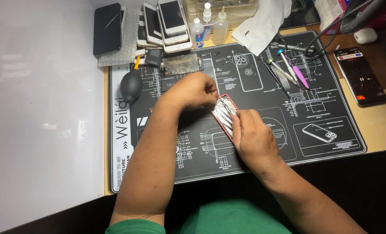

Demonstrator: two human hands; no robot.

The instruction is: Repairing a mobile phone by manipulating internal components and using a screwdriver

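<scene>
An opened phone with a red frame (223, 113) lies tilted on the black repair mat (323, 130), its silver insides facing up. My left hand (192, 91) rests on its upper left edge with the fingertips pinching at the top corner. From below, my right hand (253, 136) covers the phone's lower right part, thumb and fingers pressed against the inner parts. Whether either hand also holds a small tool or part is hidden by the fingers.
A stack of phones (167, 24) and a dark phone (107, 28) lie at the back left. A black air blower (130, 85), a loose phone part (182, 64), small bottles (208, 24), screwdrivers and tweezers (288, 69), a white cloth (264, 21) and a lit phone (360, 76) surround the mat.
</scene>
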